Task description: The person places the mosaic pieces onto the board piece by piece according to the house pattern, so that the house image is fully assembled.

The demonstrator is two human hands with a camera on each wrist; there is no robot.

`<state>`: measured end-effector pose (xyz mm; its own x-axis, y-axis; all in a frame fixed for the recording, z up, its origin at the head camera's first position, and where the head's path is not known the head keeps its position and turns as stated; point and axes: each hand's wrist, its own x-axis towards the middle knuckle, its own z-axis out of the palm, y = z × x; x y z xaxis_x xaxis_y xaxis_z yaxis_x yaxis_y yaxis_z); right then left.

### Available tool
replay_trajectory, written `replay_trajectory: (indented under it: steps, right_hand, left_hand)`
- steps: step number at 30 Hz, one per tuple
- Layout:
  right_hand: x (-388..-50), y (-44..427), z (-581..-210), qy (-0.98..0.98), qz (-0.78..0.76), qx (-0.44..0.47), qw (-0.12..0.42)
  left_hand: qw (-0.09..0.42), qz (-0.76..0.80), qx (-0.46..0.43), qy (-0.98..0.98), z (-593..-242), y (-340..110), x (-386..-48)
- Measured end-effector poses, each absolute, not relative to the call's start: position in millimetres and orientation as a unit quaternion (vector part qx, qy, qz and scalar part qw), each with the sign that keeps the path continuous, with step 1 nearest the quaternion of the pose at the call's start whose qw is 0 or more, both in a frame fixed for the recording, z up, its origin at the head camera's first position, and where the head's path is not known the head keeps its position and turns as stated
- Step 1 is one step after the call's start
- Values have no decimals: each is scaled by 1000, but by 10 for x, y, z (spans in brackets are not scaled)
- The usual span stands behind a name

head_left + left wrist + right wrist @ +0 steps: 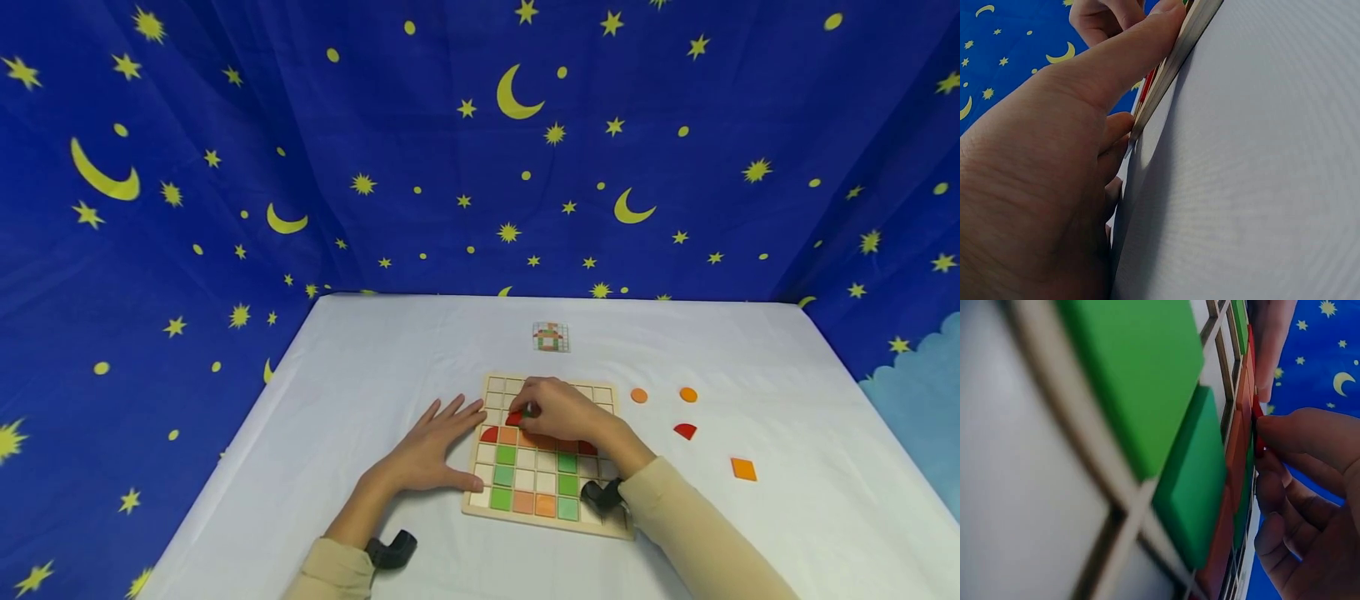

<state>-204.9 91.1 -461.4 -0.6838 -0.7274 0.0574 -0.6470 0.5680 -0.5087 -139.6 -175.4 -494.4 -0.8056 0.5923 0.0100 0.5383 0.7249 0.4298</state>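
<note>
My right hand (558, 410) pinches a red quarter-circle tile (1259, 431) between thumb and fingertips, over the upper left part of a wooden grid board (546, 524). Spread out at the board's left side, my left hand (426, 452) touches the rim with its thumb and fingertips. Another red quarter-circle tile (489, 434) lies in a cell near the left edge. Green tiles (506, 456) form two columns, and an orange tile (545, 506) sits in the bottom row among others. The right hand and forearm hide part of the board.
A small patterned card (551, 337) lies beyond the board. To the right, on the white cloth (817, 417), are two orange discs (688, 395), a loose red quarter-circle tile (686, 431) and an orange square tile (744, 469). Blue starry curtains (420, 150) surround the table.
</note>
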Motion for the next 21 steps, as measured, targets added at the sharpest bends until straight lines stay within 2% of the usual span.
replay_trajectory:
  steps: [9, 21]
  right_hand:
    - [-2063, 858, -4635, 880, -264, -382, 98]
    - [-2046, 1018, -4635, 882, -270, -378, 77]
  left_hand:
    - [69, 206, 302, 928, -4947, -1754, -1395]
    - [60, 209, 306, 927, -4946, -1758, -1393]
